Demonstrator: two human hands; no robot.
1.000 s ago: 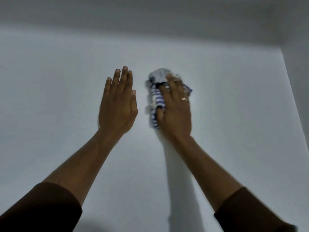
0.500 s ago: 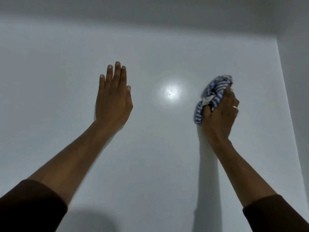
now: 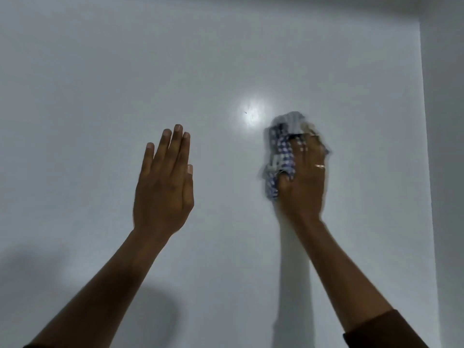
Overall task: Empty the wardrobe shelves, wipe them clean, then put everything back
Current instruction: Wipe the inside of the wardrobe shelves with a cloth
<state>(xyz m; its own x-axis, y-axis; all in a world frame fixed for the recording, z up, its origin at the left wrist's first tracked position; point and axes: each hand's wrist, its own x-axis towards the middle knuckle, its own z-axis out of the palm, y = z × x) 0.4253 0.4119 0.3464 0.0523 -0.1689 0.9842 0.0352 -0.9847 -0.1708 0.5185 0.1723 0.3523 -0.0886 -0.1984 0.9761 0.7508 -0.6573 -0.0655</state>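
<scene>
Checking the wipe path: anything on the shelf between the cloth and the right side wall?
Nothing visible. The right hand holds the cloth against the bare white shelf, and the stretch to the side wall shows no objects. The left hand lies on the other side.

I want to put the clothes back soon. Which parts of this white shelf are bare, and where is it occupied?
The shelf is bare along the back, above both hands, and on the far left. A narrow strip is also free between the cloth and the right wall. The middle is occupied: the left hand lies flat there, and the right hand presses the cloth beside the bright spot.
</scene>
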